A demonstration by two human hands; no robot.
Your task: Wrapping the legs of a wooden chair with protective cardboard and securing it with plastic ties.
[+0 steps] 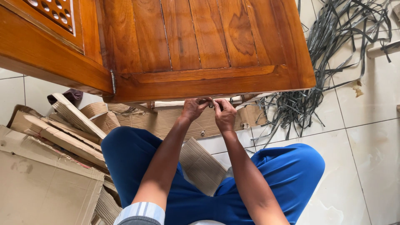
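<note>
Cardboard (46, 183) lies piled at far left on the tiled floor (366, 158), flat sheets and torn folded pieces. Above it, a wooden door (200, 46) stands open, its bottom rail just over both hands. Left hand (193, 109) is curled against the door's lower edge, fingers closed; cannot tell what it grips. Right hand (225, 116) touches it, fingers pinched on a small metal piece (212, 103), too small to identify. Blue trousers (275, 175) show on bent knees below. Grey straps (333, 54) lie tangled at right.
</note>
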